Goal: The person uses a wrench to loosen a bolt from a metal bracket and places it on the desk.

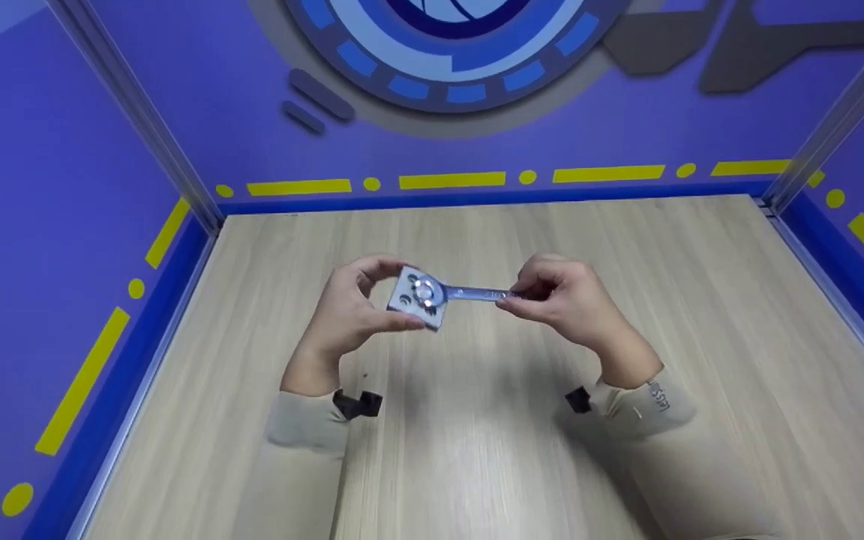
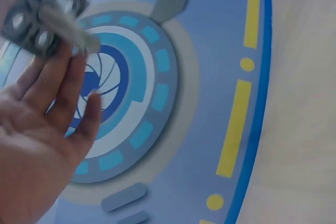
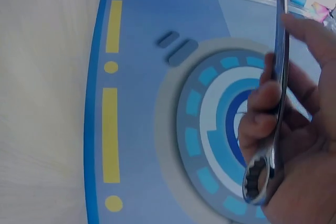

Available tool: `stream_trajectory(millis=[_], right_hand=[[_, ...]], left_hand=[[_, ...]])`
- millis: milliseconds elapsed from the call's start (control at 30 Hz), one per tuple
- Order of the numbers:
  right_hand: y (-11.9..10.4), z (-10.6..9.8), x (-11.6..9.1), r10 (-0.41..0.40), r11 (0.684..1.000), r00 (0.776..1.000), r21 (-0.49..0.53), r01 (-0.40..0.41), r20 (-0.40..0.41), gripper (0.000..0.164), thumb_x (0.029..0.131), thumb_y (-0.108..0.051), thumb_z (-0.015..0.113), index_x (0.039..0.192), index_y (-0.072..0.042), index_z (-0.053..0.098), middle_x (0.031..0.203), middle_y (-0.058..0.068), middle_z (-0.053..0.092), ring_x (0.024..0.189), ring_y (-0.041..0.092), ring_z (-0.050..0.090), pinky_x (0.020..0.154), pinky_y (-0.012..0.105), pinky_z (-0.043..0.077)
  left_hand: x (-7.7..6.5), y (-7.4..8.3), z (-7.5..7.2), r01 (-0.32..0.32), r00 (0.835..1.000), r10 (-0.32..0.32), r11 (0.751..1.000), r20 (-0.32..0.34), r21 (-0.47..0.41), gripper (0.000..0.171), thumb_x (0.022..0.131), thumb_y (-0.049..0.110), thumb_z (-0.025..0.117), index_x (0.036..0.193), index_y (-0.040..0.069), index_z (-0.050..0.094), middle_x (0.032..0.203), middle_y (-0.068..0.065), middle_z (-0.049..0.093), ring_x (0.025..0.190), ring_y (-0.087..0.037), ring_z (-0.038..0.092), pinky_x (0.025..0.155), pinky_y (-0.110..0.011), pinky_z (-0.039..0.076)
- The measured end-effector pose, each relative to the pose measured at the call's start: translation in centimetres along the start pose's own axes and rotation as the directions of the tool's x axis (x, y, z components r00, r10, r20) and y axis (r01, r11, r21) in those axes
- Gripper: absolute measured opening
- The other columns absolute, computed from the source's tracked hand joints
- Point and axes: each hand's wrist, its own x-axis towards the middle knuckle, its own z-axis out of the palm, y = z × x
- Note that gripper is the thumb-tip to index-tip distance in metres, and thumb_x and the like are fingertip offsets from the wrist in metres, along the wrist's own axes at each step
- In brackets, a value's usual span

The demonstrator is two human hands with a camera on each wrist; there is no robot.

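My left hand (image 1: 343, 311) holds a square metal block (image 1: 405, 300) by its edges, thumb on the near side and fingers on the far side. Several round holes show in the block's face, and a shiny bolt head (image 1: 425, 290) stands at its middle. In the left wrist view the block (image 2: 32, 31) is blurred, with a rod-like shank (image 2: 73, 31) sticking out of its other side. My right hand (image 1: 571, 300) grips a combination wrench (image 1: 473, 293), whose far end lies around the bolt head. The wrench's ring end (image 3: 257, 201) shows by the right palm.
Both hands are raised over a light wood-grain table (image 1: 447, 465). Blue printed panels (image 1: 199, 97) wall it in at the back and sides, with metal posts (image 1: 139, 112) at the corners. Black wrist straps (image 1: 361, 405) show at the sleeve cuffs.
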Motion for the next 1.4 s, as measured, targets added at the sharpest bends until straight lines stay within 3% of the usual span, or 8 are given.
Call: stream_trajectory(millis=[133,367,467,567,800,900,1100,1400], right_hand=[[0.0,-1.0,-0.3,-0.146,0.988,0.983,0.069,0.139,0.112,0.020,0.083,0.005,0.097,0.089,-0.007,0.082,0.087,0.010,0.070,0.075,0.006,0.059,0.061,0.013,0.051],[-0.9,-1.8,-0.3,-0.381,0.923,0.886,0.159,0.350,0.262,0.024,0.080,0.009,0.097,0.093,-0.005,0.083,0.087,0.012,0.068,0.074,0.018,0.064,0.066,0.016,0.061],[-1.2,-2.2,-0.5,-0.388,0.921,0.866,0.143,0.361,0.315,0.023,0.081,0.005,0.099,0.094,-0.005,0.083,0.090,0.010,0.068,0.078,0.016,0.067,0.072,0.015,0.065],[-1.4,-2.9,-0.6,-0.375,0.926,0.873,0.090,0.365,0.313,0.021,0.083,0.004,0.098,0.095,-0.006,0.083,0.092,0.009,0.070,0.081,0.010,0.070,0.075,0.016,0.067],[-1.0,-5.3,-0.7,-0.320,0.935,0.947,-0.158,0.319,0.016,0.022,0.079,0.011,0.097,0.092,-0.002,0.085,0.089,0.010,0.072,0.076,0.005,0.065,0.068,0.008,0.058],[-1.1,-5.0,-0.7,-0.215,0.961,0.963,-0.212,0.180,-0.160,0.018,0.081,0.005,0.099,0.090,-0.003,0.086,0.087,0.008,0.072,0.074,0.006,0.062,0.064,0.008,0.053],[-1.6,-1.8,-0.5,0.068,0.996,0.955,-0.036,-0.082,-0.288,0.012,0.090,-0.009,0.097,0.093,-0.006,0.086,0.092,0.001,0.072,0.075,0.010,0.064,0.061,0.015,0.055],[-1.3,0.9,-0.7,0.167,0.983,0.963,-0.038,-0.179,-0.213,0.017,0.092,-0.017,0.098,0.092,-0.008,0.084,0.096,0.007,0.073,0.078,0.013,0.069,0.063,0.016,0.058]], left_hand=[[0.3,-0.2,0.1,0.026,0.934,0.063,0.969,0.351,-0.245,0.081,0.069,0.051,0.109,0.127,0.004,0.079,0.117,0.005,0.083,0.107,-0.013,0.074,0.100,-0.026,0.062],[1.5,-0.8,2.5,0.162,0.626,0.148,0.936,0.765,-0.314,0.115,0.073,0.065,0.103,0.122,-0.030,0.061,0.111,0.013,0.084,0.101,-0.005,0.077,0.100,-0.023,0.066],[1.6,-0.8,3.1,0.134,0.570,0.114,0.964,0.814,-0.229,0.114,0.070,0.071,0.102,0.124,-0.024,0.068,0.112,0.014,0.083,0.106,-0.006,0.077,0.111,-0.028,0.063],[1.5,-0.4,2.4,0.080,0.611,0.080,0.983,0.787,-0.163,0.108,0.069,0.071,0.103,0.127,-0.016,0.074,0.116,0.003,0.084,0.111,-0.010,0.077,0.114,-0.033,0.063],[0.1,1.0,-0.8,0.027,0.909,-0.025,1.000,0.416,0.003,0.074,0.072,0.025,0.108,0.135,0.002,0.077,0.130,-0.012,0.082,0.123,-0.024,0.075,0.120,-0.045,0.056],[-0.2,1.3,-0.4,0.056,0.990,-0.060,0.998,0.131,0.032,0.071,0.072,0.006,0.105,0.136,0.005,0.074,0.133,-0.009,0.080,0.124,-0.027,0.073,0.119,-0.046,0.056],[0.5,0.5,2.8,0.005,0.953,0.015,0.998,-0.304,0.067,0.072,0.076,0.009,0.106,0.132,0.003,0.061,0.136,-0.010,0.072,0.129,-0.024,0.071,0.124,-0.034,0.057],[0.7,-0.6,5.1,-0.136,0.869,0.186,0.981,-0.459,0.140,0.073,0.074,0.003,0.106,0.127,-0.003,0.057,0.136,-0.016,0.071,0.134,-0.028,0.071,0.130,-0.031,0.054]])
